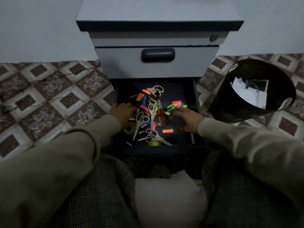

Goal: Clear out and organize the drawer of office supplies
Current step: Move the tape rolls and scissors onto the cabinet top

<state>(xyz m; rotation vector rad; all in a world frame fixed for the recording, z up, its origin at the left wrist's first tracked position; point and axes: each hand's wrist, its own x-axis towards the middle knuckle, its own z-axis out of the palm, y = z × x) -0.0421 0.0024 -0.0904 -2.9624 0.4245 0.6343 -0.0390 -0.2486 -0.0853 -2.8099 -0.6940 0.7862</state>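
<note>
**Both hands in a crowded drawer**

The bottom drawer (195, 94) of the cabinet (156, 30) stands pulled out, its clutter heaped in the middle. The left hand (124, 112) rests on the pile's left side, fingers bent down among the items; whether its grip holds anything I cannot tell. The right hand (185, 118) lies at the pile's right edge, fingers curled near the red scissors (160, 117) — again, its grip cannot be read.

The risk is the blades: reaching blind into tangled scissors in dim light could nick a finger, and lifting one pair could drag others out.

By my count: four pale-handled scissors (142, 120), one red pair, two tape rolls (153, 143), several batteries and many coloured sticky tabs (176, 102) — too jumbled to number. A black bin (238, 111) holding paper stands to the right on the floor.
</note>
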